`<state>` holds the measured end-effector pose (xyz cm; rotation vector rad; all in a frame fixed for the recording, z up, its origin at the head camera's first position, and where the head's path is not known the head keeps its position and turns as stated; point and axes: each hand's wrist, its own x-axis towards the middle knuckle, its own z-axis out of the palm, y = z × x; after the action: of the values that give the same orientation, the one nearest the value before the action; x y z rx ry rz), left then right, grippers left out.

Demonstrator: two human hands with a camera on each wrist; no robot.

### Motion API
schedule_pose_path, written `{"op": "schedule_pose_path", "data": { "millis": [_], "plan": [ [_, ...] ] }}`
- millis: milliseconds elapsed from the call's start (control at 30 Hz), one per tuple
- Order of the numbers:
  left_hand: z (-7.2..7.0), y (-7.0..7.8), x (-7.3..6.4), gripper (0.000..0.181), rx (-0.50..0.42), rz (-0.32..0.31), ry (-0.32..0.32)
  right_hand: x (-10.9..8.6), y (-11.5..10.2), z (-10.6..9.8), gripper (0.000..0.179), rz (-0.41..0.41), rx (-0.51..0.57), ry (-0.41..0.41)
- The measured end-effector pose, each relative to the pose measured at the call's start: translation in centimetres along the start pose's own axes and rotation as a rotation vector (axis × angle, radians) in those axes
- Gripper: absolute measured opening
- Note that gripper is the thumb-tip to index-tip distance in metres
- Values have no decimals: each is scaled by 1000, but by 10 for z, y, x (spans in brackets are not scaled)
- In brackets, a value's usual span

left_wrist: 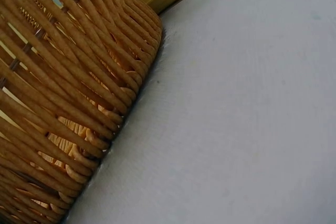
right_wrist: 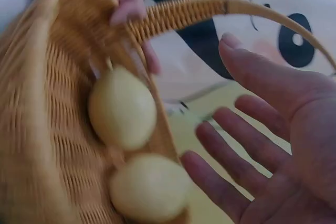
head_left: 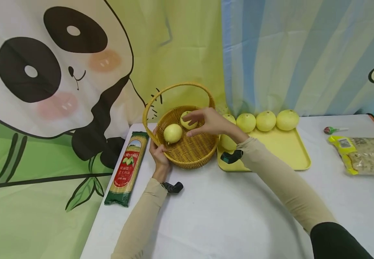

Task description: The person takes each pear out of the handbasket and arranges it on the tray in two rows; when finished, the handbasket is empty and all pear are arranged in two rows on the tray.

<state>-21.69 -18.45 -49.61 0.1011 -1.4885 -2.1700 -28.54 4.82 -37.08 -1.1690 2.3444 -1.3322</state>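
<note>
A wicker basket (head_left: 191, 149) with an arched handle stands on the white table and holds two pale yellow pears (head_left: 172, 133) (right_wrist: 123, 107). My left hand (head_left: 159, 154) grips the basket's left side near the foot of the handle, its thumb toward the rim. In the left wrist view, the basket's woven wall (left_wrist: 79, 77) fills the upper left. Over the basket's right half hovers my right hand (head_left: 211, 122), empty, its fingers spread apart in the right wrist view and the pears just beside them.
Right of the basket, a yellow tray (head_left: 279, 147) bears several more pears (head_left: 266, 121) along its back and left. A spaghetti pack (head_left: 127, 169) lies left of the basket. Farther right are a lollipop (head_left: 334, 130) and a yellow-ended clear bag (head_left: 365, 154). Printed curtains hang behind the table.
</note>
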Motion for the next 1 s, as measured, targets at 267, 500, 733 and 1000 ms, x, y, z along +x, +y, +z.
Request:
{"op": "schedule_pose_path", "data": {
  "millis": [267, 500, 733, 1000],
  "plan": [
    [4, 0, -1, 90, 10, -2, -4, 50, -1, 40, 81, -24, -62, -142],
    [2, 0, 2, 90, -14, 13, 25, 78, 17, 66, 85, 33, -209, -277],
    [-1, 0, 2, 90, 8, 12, 20, 86, 19, 70, 86, 96, -262, -263],
    [1, -1, 2, 91, -26, 10, 22, 88, 20, 73, 85, 124, -335, -255]
  ]
}}
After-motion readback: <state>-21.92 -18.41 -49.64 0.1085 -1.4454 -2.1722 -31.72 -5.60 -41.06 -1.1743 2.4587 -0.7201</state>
